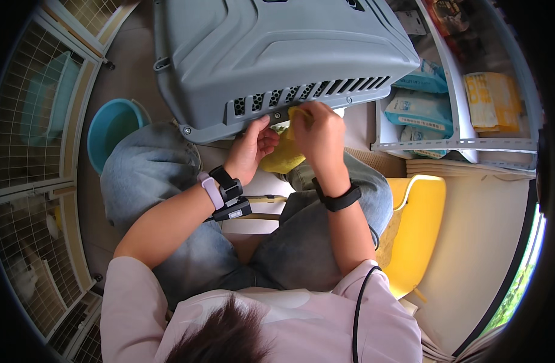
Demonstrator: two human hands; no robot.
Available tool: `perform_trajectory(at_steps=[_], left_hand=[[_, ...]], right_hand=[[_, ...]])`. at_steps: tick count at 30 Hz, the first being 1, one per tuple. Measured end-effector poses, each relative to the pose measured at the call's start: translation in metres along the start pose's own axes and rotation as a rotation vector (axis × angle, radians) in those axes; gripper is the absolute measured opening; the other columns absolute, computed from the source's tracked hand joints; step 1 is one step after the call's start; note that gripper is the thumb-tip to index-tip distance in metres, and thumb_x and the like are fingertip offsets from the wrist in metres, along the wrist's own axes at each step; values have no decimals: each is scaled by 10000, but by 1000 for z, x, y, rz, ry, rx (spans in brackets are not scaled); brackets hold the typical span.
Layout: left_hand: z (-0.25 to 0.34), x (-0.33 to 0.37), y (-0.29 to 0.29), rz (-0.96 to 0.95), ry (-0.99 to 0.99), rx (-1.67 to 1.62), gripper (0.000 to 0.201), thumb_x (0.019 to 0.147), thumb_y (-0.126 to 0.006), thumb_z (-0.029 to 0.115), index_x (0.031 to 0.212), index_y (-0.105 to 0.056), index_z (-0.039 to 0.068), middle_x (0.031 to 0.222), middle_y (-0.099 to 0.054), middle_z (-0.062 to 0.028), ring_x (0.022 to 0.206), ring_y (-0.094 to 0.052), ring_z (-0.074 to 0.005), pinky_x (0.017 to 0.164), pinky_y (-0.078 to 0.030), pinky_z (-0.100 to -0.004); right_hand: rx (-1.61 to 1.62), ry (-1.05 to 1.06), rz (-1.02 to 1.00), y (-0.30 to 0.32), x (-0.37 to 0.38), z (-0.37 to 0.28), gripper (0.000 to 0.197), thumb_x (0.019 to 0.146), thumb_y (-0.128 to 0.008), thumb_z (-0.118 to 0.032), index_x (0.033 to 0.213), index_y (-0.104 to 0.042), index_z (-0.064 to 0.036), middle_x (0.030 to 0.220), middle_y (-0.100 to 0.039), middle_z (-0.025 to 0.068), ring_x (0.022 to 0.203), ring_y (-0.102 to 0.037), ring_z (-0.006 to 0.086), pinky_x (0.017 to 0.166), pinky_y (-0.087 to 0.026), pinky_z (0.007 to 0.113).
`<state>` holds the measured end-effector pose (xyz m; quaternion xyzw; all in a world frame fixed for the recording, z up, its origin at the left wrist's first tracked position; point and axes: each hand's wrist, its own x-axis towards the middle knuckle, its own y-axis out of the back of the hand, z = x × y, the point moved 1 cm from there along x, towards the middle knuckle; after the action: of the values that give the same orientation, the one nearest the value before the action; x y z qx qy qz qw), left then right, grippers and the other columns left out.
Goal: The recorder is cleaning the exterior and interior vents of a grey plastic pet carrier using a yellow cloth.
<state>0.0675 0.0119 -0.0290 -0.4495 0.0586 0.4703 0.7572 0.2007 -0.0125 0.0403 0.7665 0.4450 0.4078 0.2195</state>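
Observation:
A grey plastic pet carrier (229, 72) with slotted vents along its near side is tilted in front of my knees. My left hand (248, 145) is at its near edge, thumb against the rim and fingers curled just below it. A yellow cloth (282, 158) hangs under the rim, its top pinched by my right hand (316, 130). The cloth's upper end touches the rim by a small bolt, between the vents and the edge. My right fingertips are partly hidden behind the back of the hand.
On the left stand a blue bucket (111, 130) and wire-mesh cages (29, 115). A white shelf (459, 144) with blue and white bags (419, 110) and a yellow package (492, 101) is at right. A yellow chair (419, 233) stands beside my right knee.

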Motion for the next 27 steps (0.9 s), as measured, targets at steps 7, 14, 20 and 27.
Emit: perform_trajectory(at_steps=[7,14,20,27], left_hand=[[3,-2,-1,-12,16,64,463,823,-529,482,1028,-557,68,803,-524,7,780,-477,-94,733,-376,-239],[5,-3,-1,-9,23,54,429,828,-534,463,994,-534,69,804,-538,-5,769,-491,-96,724,-389,-237],[2,-2,-1,-11,19,83,539,817,-521,501,1099,-534,42,810,-521,-1,776,-477,-99,732,-377,-238],[2,-3,-3,1,-7,113,545,819,-502,515,1101,-522,49,809,-526,-4,771,-481,-104,735,-374,-243]], right_hand=[[-191,-228,56,32,19,41,112,713,-602,-112,736,-637,-8,675,-621,196,674,-623,370,638,-508,394],[-275,-314,166,39,26,64,109,694,-614,-107,718,-613,0,653,-617,190,640,-615,365,618,-502,394],[-258,-297,159,38,23,61,105,697,-610,-99,699,-588,3,644,-610,191,633,-611,369,601,-497,395],[-200,-289,154,27,21,53,118,703,-594,-96,676,-561,15,619,-592,201,624,-602,380,592,-491,407]])
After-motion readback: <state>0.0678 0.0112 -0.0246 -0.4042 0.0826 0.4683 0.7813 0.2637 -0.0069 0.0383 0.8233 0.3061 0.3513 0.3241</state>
